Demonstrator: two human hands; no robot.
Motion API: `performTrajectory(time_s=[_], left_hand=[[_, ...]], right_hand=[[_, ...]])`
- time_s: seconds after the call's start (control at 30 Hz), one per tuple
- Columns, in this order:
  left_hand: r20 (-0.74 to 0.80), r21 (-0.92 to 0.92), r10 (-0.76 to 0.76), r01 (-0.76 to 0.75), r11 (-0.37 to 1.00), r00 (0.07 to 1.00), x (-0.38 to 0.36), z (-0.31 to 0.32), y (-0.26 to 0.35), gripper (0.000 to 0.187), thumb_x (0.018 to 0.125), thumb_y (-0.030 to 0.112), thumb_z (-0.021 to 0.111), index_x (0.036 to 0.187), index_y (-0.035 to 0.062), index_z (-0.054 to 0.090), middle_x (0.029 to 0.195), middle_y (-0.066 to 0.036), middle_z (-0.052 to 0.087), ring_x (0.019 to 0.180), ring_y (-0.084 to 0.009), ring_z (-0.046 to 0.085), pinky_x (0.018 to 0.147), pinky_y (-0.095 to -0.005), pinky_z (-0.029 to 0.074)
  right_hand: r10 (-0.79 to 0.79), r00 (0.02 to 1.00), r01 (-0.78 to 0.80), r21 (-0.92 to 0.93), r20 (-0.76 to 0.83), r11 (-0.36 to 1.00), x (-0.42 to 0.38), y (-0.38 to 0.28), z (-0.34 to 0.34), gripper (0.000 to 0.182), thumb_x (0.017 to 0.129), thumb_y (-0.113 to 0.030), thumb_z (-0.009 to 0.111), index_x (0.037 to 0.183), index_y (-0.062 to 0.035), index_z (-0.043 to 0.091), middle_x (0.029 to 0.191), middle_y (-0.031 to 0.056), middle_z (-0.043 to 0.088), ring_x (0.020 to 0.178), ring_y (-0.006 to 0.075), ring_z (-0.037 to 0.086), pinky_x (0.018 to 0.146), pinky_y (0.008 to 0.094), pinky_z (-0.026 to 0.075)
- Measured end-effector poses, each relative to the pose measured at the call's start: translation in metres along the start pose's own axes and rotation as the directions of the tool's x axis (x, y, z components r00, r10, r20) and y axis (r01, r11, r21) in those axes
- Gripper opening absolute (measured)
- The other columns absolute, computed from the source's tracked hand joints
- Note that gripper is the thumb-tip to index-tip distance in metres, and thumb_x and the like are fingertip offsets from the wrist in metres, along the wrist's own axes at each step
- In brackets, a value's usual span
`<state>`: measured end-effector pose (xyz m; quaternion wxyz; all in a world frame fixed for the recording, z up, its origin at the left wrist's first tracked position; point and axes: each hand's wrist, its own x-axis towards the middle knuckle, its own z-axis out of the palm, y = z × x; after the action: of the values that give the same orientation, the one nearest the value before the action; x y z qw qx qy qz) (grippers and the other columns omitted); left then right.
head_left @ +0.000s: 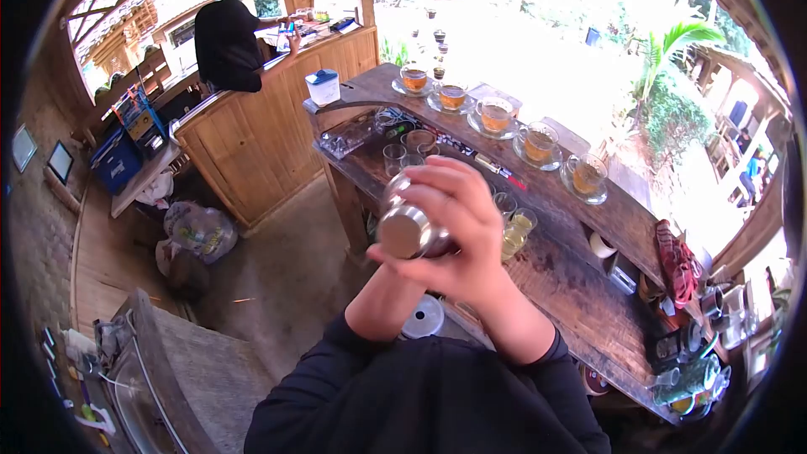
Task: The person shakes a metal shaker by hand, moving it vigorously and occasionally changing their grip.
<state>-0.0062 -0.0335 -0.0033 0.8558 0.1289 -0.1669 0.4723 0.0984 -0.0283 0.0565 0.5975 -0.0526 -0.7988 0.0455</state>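
Both hands are raised together in front of my chest, round a shiny metal shaker tilted so that its flat round end faces me. My right hand wraps over its right side and top, fingers bent. My left hand is mostly hidden behind the shaker and the right hand; its wrist shows below, and its fingers cannot be made out. Behind the hands, empty glasses stand on the lower wooden counter. A glass with pale yellow-green contents is just right of my right hand.
Several glass cups of amber drink on saucers line the upper shelf. A blue-lidded tub sits at its left end. A person in black leans at the wooden counter. Red cloth and glassware are right.
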Motion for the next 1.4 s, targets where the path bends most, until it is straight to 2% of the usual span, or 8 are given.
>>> performTrajectory(time_s=[0.1, 0.17, 0.23, 0.53, 0.7, 1.03, 1.17, 1.4], left_hand=[[-0.068, -0.32, -0.069, 0.044, 0.946, 0.995, 0.002, 0.015, -0.009, 0.074, 0.087, 0.06, 0.05, 0.131, 0.0017, 0.042, 0.112, -0.017, 0.055, 0.099, -0.031, 0.058, 0.066, -0.0358, 0.056], [-0.125, 0.244, 0.151, -0.117, 0.963, 0.98, 0.01, 0.045, -0.018, 0.078, 0.086, 0.061, 0.051, 0.133, -0.0003, 0.038, 0.118, -0.02, 0.049, 0.098, -0.035, 0.059, 0.062, -0.0373, 0.056], [0.552, 0.269, 0.121, -0.313, 0.911, 0.825, 0.023, 0.023, -0.022, 0.087, 0.083, 0.065, 0.052, 0.137, -0.0006, 0.033, 0.131, -0.024, 0.04, 0.099, -0.0392, 0.057, 0.077, -0.0497, 0.054], [0.04, 0.004, -0.106, 0.106, 0.994, 0.994, 0.023, 0.002, 0.004, 0.072, 0.09, 0.059, 0.045, 0.133, 0.0014, 0.041, 0.123, -0.02, 0.052, 0.109, -0.0338, 0.055, 0.088, -0.0466, 0.05], [0.521, 0.3, 0.088, -0.279, 0.912, 0.849, 0.029, 0.012, -0.015, 0.087, 0.084, 0.065, 0.05, 0.138, -0.0001, 0.03, 0.13, -0.027, 0.042, 0.11, -0.0373, 0.055, 0.078, -0.0419, 0.057], [-0.323, 0.088, 0.08, -0.055, 0.995, 0.943, 0.014, 0.036, -0.004, 0.07, 0.088, 0.054, 0.054, 0.134, 0.0031, 0.038, 0.124, -0.019, 0.048, 0.101, -0.0307, 0.059, 0.084, -0.0428, 0.052], [0.497, 0.347, 0.121, -0.324, 0.88, 0.859, 0.013, 0.012, -0.004, 0.085, 0.085, 0.061, 0.054, 0.14, 0.0013, 0.028, 0.133, -0.027, 0.038, 0.1, -0.0419, 0.057, 0.073, -0.0442, 0.056], [-0.059, 0.069, 0.065, -0.061, 0.996, 0.996, 0.003, 0.003, 0.009, 0.073, 0.09, 0.059, 0.044, 0.134, 0.0014, 0.04, 0.123, -0.019, 0.051, 0.106, -0.0332, 0.056, 0.088, -0.0446, 0.05]], right_hand=[[-0.116, 0.992, 0.119, -0.091, 0.04, 0.989, 0.001, -0.031, -0.021, 0.027, 0.073, -0.029, 0.067, 0.096, -0.0151, 0.066, 0.106, 0.0044, 0.064, 0.101, 0.0278, 0.061, 0.087, 0.0429, 0.044], [-0.484, 0.874, 0.483, -0.028, -0.053, 0.875, -0.003, -0.05, -0.027, 0.023, 0.075, -0.025, 0.065, 0.096, -0.0164, 0.066, 0.104, 0.0027, 0.064, 0.102, 0.0237, 0.061, 0.086, 0.0427, 0.044], [-0.486, 0.871, 0.485, -0.033, -0.068, 0.874, -0.004, -0.044, -0.023, 0.021, 0.075, -0.024, 0.065, 0.095, -0.0166, 0.066, 0.104, 0.002, 0.064, 0.101, 0.0229, 0.061, 0.085, 0.0427, 0.045], [0.093, 0.993, -0.097, -0.051, -0.066, 0.994, -0.005, 0.001, -0.016, 0.049, 0.075, -0.034, 0.069, 0.109, -0.0008, 0.061, 0.111, 0.0119, 0.062, 0.107, 0.029, 0.057, 0.098, 0.047, 0.04], [-0.561, 0.813, 0.553, -0.092, -0.159, 0.828, -0.013, -0.036, -0.018, 0.016, 0.076, -0.018, 0.065, 0.092, -0.0174, 0.066, 0.103, -0.0007, 0.065, 0.103, 0.0211, 0.062, 0.086, 0.04, 0.043], [-0.054, 0.998, 0.054, -0.018, 0.022, 0.998, -0.002, -0.045, -0.025, 0.023, 0.069, -0.018, 0.071, 0.091, -0.0174, 0.066, 0.102, 0.0031, 0.064, 0.101, 0.0244, 0.061, 0.083, 0.0426, 0.047], [-0.717, 0.69, 0.721, 0.009, -0.099, 0.692, -0.01, -0.045, -0.02, 0.019, 0.074, -0.018, 0.066, 0.093, -0.0194, 0.067, 0.103, -0.0061, 0.064, 0.107, 0.0148, 0.061, 0.091, 0.0425, 0.043], [0.141, 0.981, -0.132, 0.077, -0.133, 0.988, 0.002, 0.001, 0.003, 0.032, 0.064, -0.024, 0.076, 0.094, -0.0163, 0.067, 0.103, 0.0079, 0.064, 0.099, 0.0282, 0.06, 0.081, 0.0419, 0.046]])
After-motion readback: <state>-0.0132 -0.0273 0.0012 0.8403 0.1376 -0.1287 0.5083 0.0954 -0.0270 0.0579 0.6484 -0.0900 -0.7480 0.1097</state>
